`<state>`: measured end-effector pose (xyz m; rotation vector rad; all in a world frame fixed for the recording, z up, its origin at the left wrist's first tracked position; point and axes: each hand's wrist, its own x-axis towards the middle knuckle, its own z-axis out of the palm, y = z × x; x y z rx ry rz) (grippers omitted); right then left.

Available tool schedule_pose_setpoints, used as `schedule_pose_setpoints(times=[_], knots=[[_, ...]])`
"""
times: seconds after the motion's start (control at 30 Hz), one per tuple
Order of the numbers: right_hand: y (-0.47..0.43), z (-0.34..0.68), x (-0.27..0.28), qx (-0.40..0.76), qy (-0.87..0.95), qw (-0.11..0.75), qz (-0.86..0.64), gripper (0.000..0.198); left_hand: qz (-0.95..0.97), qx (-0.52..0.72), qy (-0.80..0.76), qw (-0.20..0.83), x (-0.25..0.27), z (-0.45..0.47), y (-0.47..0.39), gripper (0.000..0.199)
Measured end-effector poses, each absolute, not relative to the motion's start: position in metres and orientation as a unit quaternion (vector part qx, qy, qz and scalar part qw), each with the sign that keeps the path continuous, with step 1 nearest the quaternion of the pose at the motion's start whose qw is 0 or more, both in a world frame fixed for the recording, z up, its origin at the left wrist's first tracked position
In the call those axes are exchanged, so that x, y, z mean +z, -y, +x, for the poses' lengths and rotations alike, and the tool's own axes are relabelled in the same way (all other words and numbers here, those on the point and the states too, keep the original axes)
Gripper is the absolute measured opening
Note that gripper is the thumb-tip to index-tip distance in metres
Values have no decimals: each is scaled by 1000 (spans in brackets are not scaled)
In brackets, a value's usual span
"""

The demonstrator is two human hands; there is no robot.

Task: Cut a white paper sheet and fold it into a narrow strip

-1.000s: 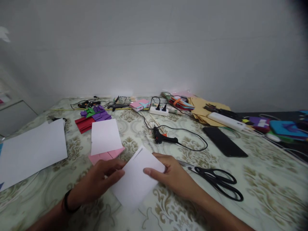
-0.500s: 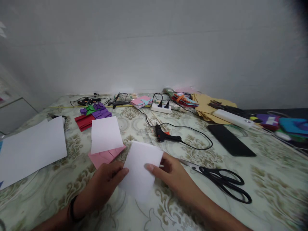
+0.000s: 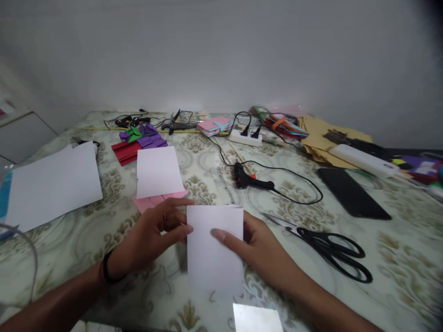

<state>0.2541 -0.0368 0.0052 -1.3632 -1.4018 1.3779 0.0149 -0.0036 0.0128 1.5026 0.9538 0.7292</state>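
A folded white sheet of paper (image 3: 214, 263) is upright between my hands above the table. My right hand (image 3: 254, 240) grips its right side, thumb flat on the front and fingers behind. At the left edge, my left hand (image 3: 159, 235) pinches the sheet near its top corner, thumb tip on the front; its other fingertips are partly hidden. Left of it, a white square of paper (image 3: 159, 173) lies over a pink paper piece (image 3: 145, 203). Scissors (image 3: 321, 244) with black handles lie just right of my right hand.
A black glue gun (image 3: 249, 179) with its cord lies beyond the paper, near a white power strip (image 3: 245, 137). Large white sheets (image 3: 55, 184) are at left, a black phone (image 3: 353, 193) at right. Another white piece (image 3: 258, 318) shows at the bottom edge.
The folded sheet has turned from tilted to nearly straight in my hands. The view has shifted left and down, and a white piece now shows at the bottom edge.
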Motion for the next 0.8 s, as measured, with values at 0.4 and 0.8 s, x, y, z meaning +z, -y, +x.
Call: schedule_pose_setpoints(times=[0.4, 0.8], knots=[[42, 253, 4, 562, 529, 352, -530, 36, 664, 337, -416, 522, 21, 16, 5, 28], [40, 252, 3, 561, 519, 383, -519, 33, 713, 341, -440, 426, 19, 14, 9, 24]])
